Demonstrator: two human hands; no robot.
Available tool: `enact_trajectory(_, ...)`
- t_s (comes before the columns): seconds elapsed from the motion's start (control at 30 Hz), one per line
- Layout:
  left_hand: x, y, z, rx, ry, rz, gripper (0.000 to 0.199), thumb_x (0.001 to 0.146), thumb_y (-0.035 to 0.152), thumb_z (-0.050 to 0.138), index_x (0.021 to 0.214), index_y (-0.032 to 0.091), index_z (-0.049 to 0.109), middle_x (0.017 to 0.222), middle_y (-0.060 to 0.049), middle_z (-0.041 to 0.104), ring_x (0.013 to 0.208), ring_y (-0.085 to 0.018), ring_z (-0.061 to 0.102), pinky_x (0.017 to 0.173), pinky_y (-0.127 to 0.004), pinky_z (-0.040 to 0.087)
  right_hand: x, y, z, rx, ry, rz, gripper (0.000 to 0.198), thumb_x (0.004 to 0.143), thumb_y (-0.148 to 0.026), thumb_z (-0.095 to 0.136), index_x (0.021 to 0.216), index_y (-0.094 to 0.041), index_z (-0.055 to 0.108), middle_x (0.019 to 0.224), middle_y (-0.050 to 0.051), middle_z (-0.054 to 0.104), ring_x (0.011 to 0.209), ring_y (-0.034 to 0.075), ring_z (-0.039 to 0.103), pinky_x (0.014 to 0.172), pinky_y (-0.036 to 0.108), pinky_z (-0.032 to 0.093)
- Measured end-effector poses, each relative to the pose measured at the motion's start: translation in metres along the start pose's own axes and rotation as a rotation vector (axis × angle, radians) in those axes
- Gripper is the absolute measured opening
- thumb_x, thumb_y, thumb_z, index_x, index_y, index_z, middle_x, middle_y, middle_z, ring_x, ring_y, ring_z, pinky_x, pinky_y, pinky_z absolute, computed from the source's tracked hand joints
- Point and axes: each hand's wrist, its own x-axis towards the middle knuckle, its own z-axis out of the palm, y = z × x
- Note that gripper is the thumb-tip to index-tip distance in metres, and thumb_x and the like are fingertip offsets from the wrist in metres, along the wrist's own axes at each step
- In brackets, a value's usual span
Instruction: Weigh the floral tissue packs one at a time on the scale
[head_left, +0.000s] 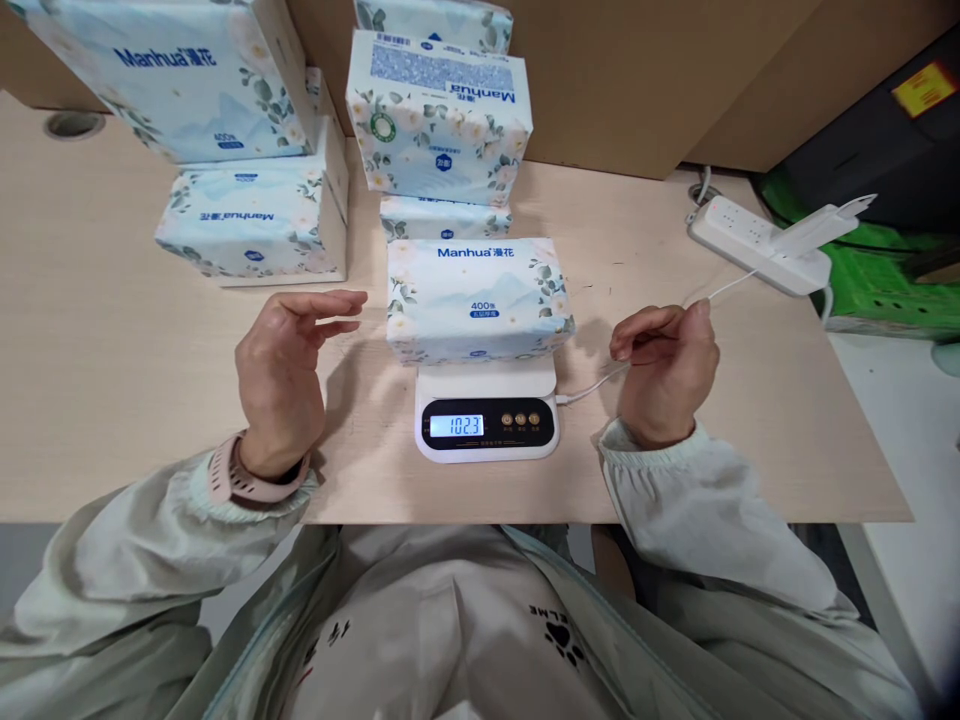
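A floral tissue pack [480,300] lies flat on a white digital kitchen scale [487,378], covering most of its plate. The lit display [457,426] reads about 102.3. To the left of the pack, my left hand [285,375] hovers apart from it, fingers stretched toward it and nothing held. My right hand [667,370] is off the pack's right side, fingers loosely bent, with a gap between hand and pack. The scale's thin white cable [596,386] passes behind my right hand; neither hand grips anything that I can see.
Stacked tissue packs stand at the back left [251,225] and behind the scale [442,120]. A white power strip [757,240] with a plugged-in adapter lies at the right, near a green box [892,290]. Brown cardboard [600,80] borders the back; a cable hole [73,125] is far left.
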Motion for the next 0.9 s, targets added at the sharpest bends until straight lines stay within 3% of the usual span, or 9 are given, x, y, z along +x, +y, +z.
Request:
enact_trajectory(0.43,0.002,0.000,0.001,0.015,0.034,-0.006,0.038,0.105,0.049,0.056,0.091,0.024,0.081,0.103,-0.009,0.084,0.101,-0.028,0.078,0.086,-0.042,0.063,0.000,0.002,0.000,-0.003,-0.005,-0.019,0.080,0.105,-0.083,0.033,0.059,-0.030,0.071,0.055,0.003,0.055,0.051,0.019,0.047,0.055,0.040,0.035)
enact_trajectory(0.57,0.005,-0.001,0.002,0.012,0.074,-0.001,0.038,0.104,0.047,0.056,0.087,0.023,0.081,0.095,-0.009,0.083,0.092,-0.025,0.077,0.079,-0.038,0.062,-0.001,0.001,-0.001,-0.001,-0.002,-0.018,0.079,0.106,-0.082,0.035,0.058,-0.030,0.070,0.055,0.003,0.056,0.052,0.019,0.047,0.055,0.040,0.037)
enact_trajectory(0.67,0.009,-0.002,0.000,-0.007,0.115,0.024,0.033,0.101,0.041,0.060,0.083,0.022,0.081,0.088,-0.008,0.082,0.080,-0.022,0.075,0.068,-0.034,0.060,-0.001,0.002,-0.004,0.000,-0.004,-0.026,0.075,0.107,-0.078,0.037,0.060,-0.030,0.070,0.057,0.002,0.057,0.054,0.019,0.050,0.061,0.041,0.046)
enact_trajectory(0.73,0.008,-0.001,-0.001,0.011,0.091,0.021,0.035,0.102,0.042,0.061,0.086,0.022,0.085,0.090,-0.008,0.084,0.078,-0.021,0.075,0.066,-0.033,0.060,-0.003,0.005,-0.006,-0.029,-0.052,-0.042,0.061,0.107,-0.073,0.046,0.076,-0.030,0.077,0.072,0.003,0.070,0.068,0.021,0.065,0.076,0.043,0.057)
enact_trajectory(0.8,0.003,0.004,-0.001,0.044,-0.018,-0.021,0.035,0.104,0.046,0.063,0.098,0.024,0.089,0.102,-0.008,0.086,0.088,-0.024,0.079,0.074,-0.036,0.066,-0.008,0.010,-0.005,-0.062,-0.221,-0.034,0.042,0.101,-0.071,0.062,0.111,-0.034,0.080,0.113,0.003,0.082,0.107,0.026,0.076,0.103,0.050,0.061)
enact_trajectory(0.83,0.000,0.008,0.001,0.058,-0.091,-0.043,0.034,0.105,0.048,0.065,0.106,0.025,0.090,0.110,-0.008,0.087,0.097,-0.026,0.081,0.080,-0.038,0.068,-0.010,0.013,-0.004,-0.065,-0.328,-0.019,0.050,0.094,-0.072,0.073,0.130,-0.037,0.074,0.136,0.002,0.079,0.129,0.028,0.073,0.115,0.053,0.058)
enact_trajectory(0.9,-0.005,0.018,0.009,0.066,-0.225,-0.078,0.033,0.103,0.051,0.071,0.119,0.029,0.089,0.125,-0.006,0.085,0.112,-0.031,0.081,0.090,-0.045,0.072,-0.015,0.019,-0.001,-0.041,-0.493,0.005,0.092,0.076,-0.073,0.089,0.156,-0.041,0.055,0.164,0.002,0.062,0.155,0.031,0.058,0.129,0.058,0.051)
